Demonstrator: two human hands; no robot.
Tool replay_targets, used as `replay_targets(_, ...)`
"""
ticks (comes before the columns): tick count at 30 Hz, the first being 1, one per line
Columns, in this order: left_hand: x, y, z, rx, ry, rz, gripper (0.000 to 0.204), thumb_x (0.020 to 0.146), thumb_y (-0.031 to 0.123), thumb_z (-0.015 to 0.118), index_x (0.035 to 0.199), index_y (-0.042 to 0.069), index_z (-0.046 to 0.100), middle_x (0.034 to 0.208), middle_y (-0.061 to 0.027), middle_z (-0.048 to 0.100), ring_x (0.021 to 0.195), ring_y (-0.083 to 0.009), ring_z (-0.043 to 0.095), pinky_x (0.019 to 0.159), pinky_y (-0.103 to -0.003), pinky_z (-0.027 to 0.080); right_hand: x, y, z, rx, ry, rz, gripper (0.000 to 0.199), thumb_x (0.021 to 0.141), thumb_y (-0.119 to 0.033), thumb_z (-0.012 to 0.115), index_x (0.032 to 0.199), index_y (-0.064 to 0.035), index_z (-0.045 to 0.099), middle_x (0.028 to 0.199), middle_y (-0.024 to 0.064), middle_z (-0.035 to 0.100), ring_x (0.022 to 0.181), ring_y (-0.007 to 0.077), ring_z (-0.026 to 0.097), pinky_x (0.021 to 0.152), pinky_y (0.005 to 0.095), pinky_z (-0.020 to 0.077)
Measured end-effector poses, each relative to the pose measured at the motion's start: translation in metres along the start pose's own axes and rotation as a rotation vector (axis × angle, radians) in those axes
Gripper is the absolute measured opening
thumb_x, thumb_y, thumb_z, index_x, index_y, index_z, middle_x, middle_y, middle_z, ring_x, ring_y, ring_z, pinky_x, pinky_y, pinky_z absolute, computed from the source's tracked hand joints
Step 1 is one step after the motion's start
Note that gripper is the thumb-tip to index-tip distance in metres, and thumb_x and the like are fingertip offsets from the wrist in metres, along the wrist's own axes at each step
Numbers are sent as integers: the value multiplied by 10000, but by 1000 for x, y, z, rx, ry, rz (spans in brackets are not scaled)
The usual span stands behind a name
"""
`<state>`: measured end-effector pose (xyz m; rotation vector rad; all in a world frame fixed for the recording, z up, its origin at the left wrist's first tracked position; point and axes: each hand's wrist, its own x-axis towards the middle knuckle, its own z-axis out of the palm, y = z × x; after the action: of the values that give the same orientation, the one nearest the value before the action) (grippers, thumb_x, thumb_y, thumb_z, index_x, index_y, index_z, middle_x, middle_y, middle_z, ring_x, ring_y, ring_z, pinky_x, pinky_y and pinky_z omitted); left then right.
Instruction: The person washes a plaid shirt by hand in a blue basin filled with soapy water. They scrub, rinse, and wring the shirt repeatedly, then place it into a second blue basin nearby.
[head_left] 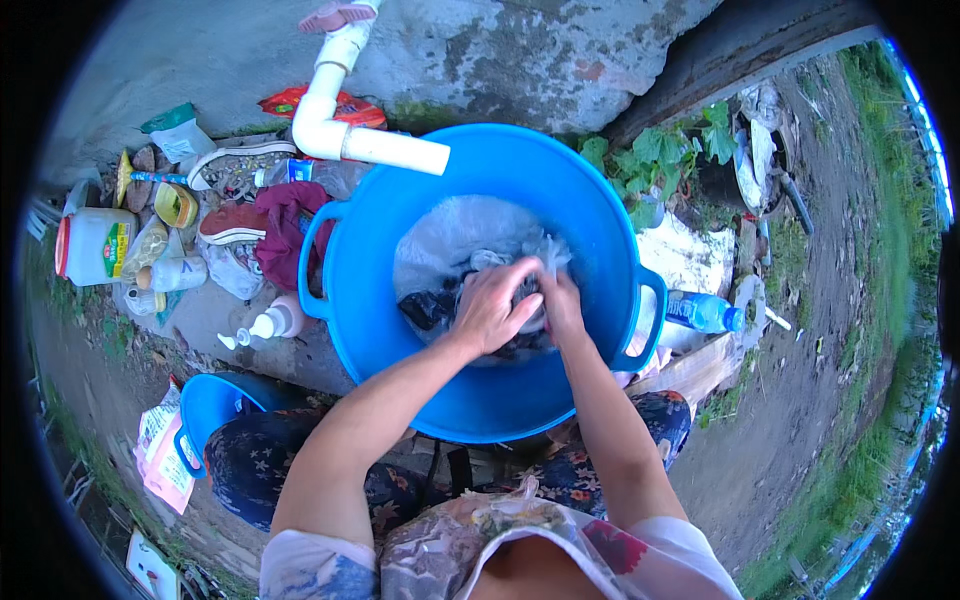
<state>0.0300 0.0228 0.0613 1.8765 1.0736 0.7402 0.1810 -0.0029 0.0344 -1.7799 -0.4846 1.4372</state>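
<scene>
A large round blue tub (480,165) with two side handles stands before me, with cloudy water (435,245) in its bottom. Both my hands are inside it, close together, on a bunched wet cloth (430,308), dark in part and grey in part. My left hand (492,308) bends its fingers over the cloth, thumb pointing right. Fingers curled, my right hand (562,303) grips the cloth beside it. Water splashes up around the right hand. The fingertips of both hands are partly hidden, and the garment's shape cannot be made out.
A white pipe (390,150) with a tap juts over the tub's far left rim. Shoes (235,222), a maroon cloth (285,230), a pump bottle (283,318) and a jug (95,245) lie left. A smaller blue bucket (215,405) stands near left; a bottle (705,312) lies right.
</scene>
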Motion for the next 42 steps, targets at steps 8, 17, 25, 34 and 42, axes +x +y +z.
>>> replay_targets(8,-51,-55,14,484,73,-632,479,903,401,539,1358,266,469,1473,-192,289,1264,-478,347,892,-641,388,-32,58,67,-988,156,-520,286,742,-100,624,983,13,517,1219,258,426,1074,473,449,840,605,401)
replay_targets(17,46,-67,3,522,-61,-256,135,846,194,607,947,104,598,961,-139,541,889,-330,583,715,-436,506,74,-17,27,-971,-48,-340,408,850,-354,597,1010,22,609,1058,268,613,951,449,598,835,494,473)
replay_targets(25,-36,6,9,492,216,-250,486,847,316,627,1316,236,526,1490,-211,216,1356,-466,210,1025,-663,214,-15,24,17,-1047,-79,-607,338,861,-363,578,1145,-187,629,1309,180,480,1252,420,390,968,611,344)
replay_targets(34,-11,-78,12,493,183,-457,282,921,243,507,1188,179,570,1095,-138,553,960,-386,564,757,-492,504,37,35,77,-1275,99,-719,317,794,-372,613,1066,-210,640,1211,70,533,1139,335,437,913,625,331)
replay_targets(42,14,-24,-18,-53,266,-82,379,927,312,527,1277,165,535,1313,-174,494,1182,-368,494,963,-459,420,43,-53,10,-251,-209,31,406,866,-362,532,1054,-20,647,1031,256,633,1041,381,584,907,458,445)
